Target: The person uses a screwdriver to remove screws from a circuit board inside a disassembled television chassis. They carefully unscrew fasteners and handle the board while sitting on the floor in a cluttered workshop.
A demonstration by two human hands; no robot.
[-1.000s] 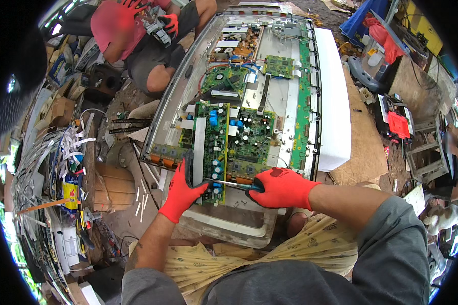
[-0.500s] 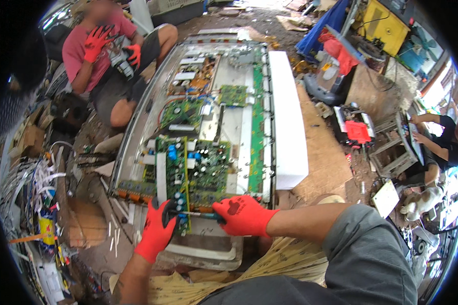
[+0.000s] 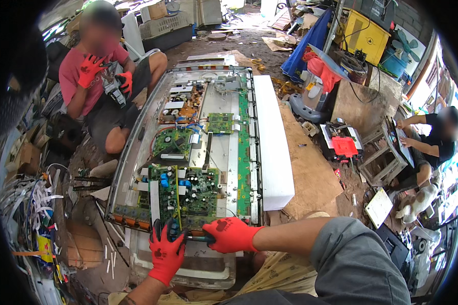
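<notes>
In front of me lies a large flat display panel with its back exposed (image 3: 229, 152), carrying several green circuit boards. My right hand (image 3: 234, 235), in a red glove, is closed around a screwdriver (image 3: 196, 238) at the panel's near edge. Its shaft points left, toward my left hand; the tip is hard to make out. My left hand (image 3: 166, 256), gloved in red with dark fingertips, has its fingers spread by the near edge of the large green circuit board (image 3: 196, 195). A pale strip (image 3: 154, 201) and blue cylindrical parts (image 3: 173, 230) are close to those fingers.
A white foam block (image 3: 276, 152) runs along the panel's right side. At the left, a seated person (image 3: 94, 66) in red gloves holds a metal device. Farther right are a red-and-black case (image 3: 343, 145), another person (image 3: 432, 137) at a wooden stand, and a dog (image 3: 417, 203).
The view has tilted up, so the panel and both hands appear lower. My left hand's fingers have spread apart beside the screwdriver; my right hand still grips it.
</notes>
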